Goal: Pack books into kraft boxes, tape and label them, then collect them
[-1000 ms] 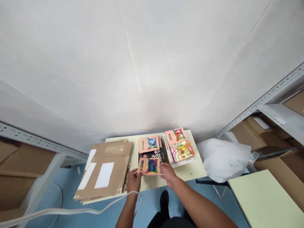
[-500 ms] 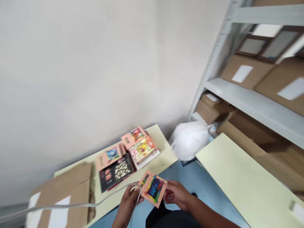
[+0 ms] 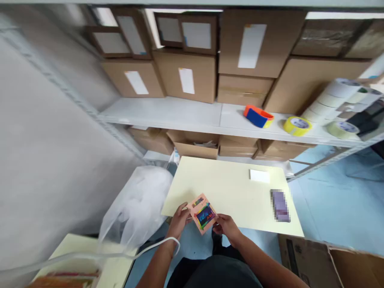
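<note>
Thin salmon-pink rectangular booklet (image 3: 202, 214) is in both hands, printed face up, turned askew. Lower half of the face: dark panel, blue and red shapes inside, rainbow-coloured border with pointed corners. Above the panel: short line of multicolour lettering, too small to read. Rest of the face is plain pink. Lies flat, no bend visible.

Left hand (image 3: 179, 220) grips its left edge, right hand (image 3: 227, 227) pinches the right edge near the lower corner. Both closed on it, panel mostly uncovered.

Position: in the air at the near edge of the pale yellow rectangular surface (image 3: 216, 188), left part. In view, its top overlaps the surface, its bottom overhangs the blue floor (image 3: 195, 250). Height above the surface: can't tell.

Also on the surface, right side, well apart from the booklet: flat white rectangle (image 3: 259, 176), pixelated purple oblong (image 3: 280, 205). Translucent white plastic bag (image 3: 147, 198) is just left of the surface.
</note>
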